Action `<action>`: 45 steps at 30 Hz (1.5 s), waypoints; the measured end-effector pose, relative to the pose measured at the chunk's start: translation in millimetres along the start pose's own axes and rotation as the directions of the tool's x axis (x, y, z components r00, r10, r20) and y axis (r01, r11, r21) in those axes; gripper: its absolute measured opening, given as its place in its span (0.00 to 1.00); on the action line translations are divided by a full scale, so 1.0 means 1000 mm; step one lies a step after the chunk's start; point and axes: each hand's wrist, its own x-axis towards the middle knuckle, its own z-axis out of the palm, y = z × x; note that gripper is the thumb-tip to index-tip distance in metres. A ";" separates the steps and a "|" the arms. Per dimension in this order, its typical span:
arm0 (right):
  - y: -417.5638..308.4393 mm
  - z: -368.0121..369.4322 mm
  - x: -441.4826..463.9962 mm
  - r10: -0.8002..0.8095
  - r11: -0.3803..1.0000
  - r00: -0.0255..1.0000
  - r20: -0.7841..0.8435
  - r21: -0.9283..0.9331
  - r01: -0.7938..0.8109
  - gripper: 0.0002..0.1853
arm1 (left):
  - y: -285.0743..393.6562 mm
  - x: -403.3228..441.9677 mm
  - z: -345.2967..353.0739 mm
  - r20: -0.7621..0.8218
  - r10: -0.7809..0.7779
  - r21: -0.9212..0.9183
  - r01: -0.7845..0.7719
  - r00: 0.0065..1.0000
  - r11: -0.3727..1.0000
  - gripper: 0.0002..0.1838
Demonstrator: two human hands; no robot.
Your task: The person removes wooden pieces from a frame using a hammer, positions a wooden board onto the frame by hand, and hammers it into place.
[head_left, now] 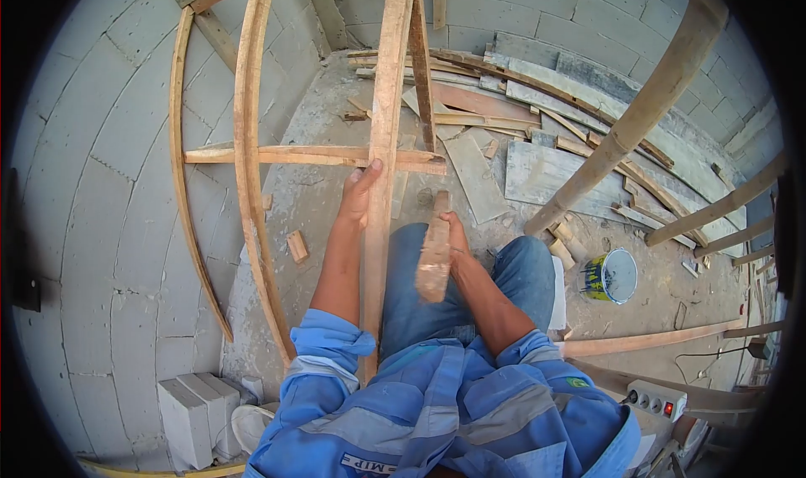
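Note:
Wrapped around an upright timber point(383, 175), my left hand point(361, 194) has its thumb on the near face, right by a horizontal crosspiece point(311, 154). The crosspiece runs left from behind this upright to a second upright point(247, 125). In front of my knees, my right hand point(457, 239) is closed on a short wooden board point(434, 251). That board is tilted, its lower end towards me, and apart from the upright. Most fingers of both hands are hidden behind the wood.
Bamboo poles point(625, 129) slant up on the right. Planks and boards point(554, 171) lie piled along the back wall. A paint bucket point(620, 276) stands right of my knee. Grey blocks point(197, 415) sit at lower left, a power strip point(656, 401) at lower right.

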 end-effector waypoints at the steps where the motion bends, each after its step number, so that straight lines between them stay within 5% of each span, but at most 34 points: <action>1: 0.001 0.012 -0.002 0.008 1.000 1.000 0.013 0.030 -0.008 0.29 | 0.001 0.000 0.002 0.003 0.009 0.002 -0.009 1.000 1.000 0.35; 5: -0.002 0.051 -0.007 -0.051 0.999 0.998 0.024 0.017 0.050 0.28 | 0.004 -0.003 0.004 0.015 -0.016 -0.016 0.016 1.000 1.000 0.34; 14: 0.006 0.071 0.082 0.012 0.929 0.985 0.172 0.364 -0.075 0.28 | 0.000 0.001 -0.002 -0.014 0.016 0.043 -0.015 1.000 0.999 0.34; 20: 0.000 0.084 0.076 -0.048 0.961 0.995 -0.092 0.268 0.071 0.31 | -0.002 0.003 -0.013 -0.001 -0.042 0.075 0.042 0.999 0.996 0.37; 29: 0.006 0.067 0.099 0.014 0.941 0.999 -0.036 0.339 -0.001 0.30 | 0.008 -0.009 0.008 -0.013 -0.017 0.063 0.018 1.000 0.998 0.39; 41: 0.004 0.070 0.102 -0.111 0.959 0.992 -0.059 0.255 0.123 0.31 | 0.004 -0.011 0.005 -0.118 -0.054 0.038 0.059 0.992 0.998 0.39; 45: 0.000 0.067 0.107 -0.136 0.967 0.988 -0.067 0.208 0.147 0.30 | 0.000 -0.001 -0.006 -0.042 -0.061 0.021 0.062 0.997 0.998 0.40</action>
